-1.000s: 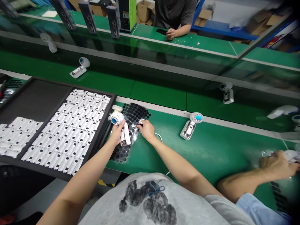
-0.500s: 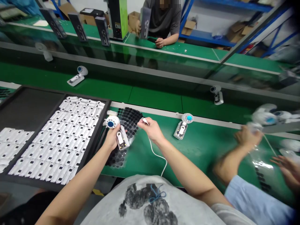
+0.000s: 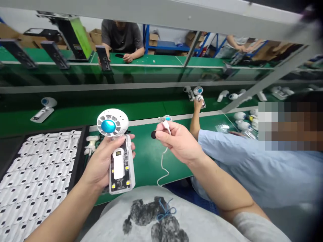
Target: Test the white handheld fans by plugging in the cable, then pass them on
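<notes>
My left hand [image 3: 102, 164] is closed around the handle of a white handheld fan [image 3: 118, 163], held upright with its round head on top. The handle's front cover is off, baring a circuit board, a white strip and a small lit display. To its right, my right hand [image 3: 183, 144] pinches the white plug of a cable [image 3: 162, 164], whose cord hangs down to the bench edge. A small black round pad [image 3: 153, 134] sits at the same fingertips. The plug is apart from the fan. Behind my right hand, another fan [image 3: 167, 118] is mostly hidden.
A black tray [image 3: 82, 141] with rows of white parts stands at the left. Beyond the bench runs a green belt [image 3: 141, 104] carrying fans. A co-worker's arm [image 3: 195, 122] reaches over it at right. Another person [image 3: 122, 40] sits across, near upright boxes [image 3: 55, 55].
The fan in my left hand now appears larger and more upright. A black pad now shows at my right fingertips. The view has shifted, and the co-worker's hand has moved to a fan at the belt.
</notes>
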The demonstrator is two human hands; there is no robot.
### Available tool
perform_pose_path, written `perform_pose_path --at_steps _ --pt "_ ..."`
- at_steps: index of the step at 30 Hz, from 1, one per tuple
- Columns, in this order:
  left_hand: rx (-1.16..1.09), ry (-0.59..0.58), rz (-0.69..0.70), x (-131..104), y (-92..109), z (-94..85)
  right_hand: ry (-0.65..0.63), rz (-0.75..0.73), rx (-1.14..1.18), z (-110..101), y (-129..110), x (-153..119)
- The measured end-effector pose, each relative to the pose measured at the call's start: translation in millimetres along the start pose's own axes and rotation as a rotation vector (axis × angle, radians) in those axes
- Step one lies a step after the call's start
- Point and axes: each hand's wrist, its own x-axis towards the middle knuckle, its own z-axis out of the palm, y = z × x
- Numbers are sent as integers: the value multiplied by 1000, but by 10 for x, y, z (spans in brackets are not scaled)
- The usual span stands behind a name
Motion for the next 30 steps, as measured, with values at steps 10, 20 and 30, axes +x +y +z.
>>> perform_pose_path --at_steps 10,20,30 --pt "19 -320 -67 -100 -2 400 37 -227 -254 -129 -391 -400" --pt "59 -302 -26 -196 6 490 6 -261 -324 15 -554 -318" --pt "-10 -259 -14 -210 48 474 -153 -276 -453 98 -554 -202"
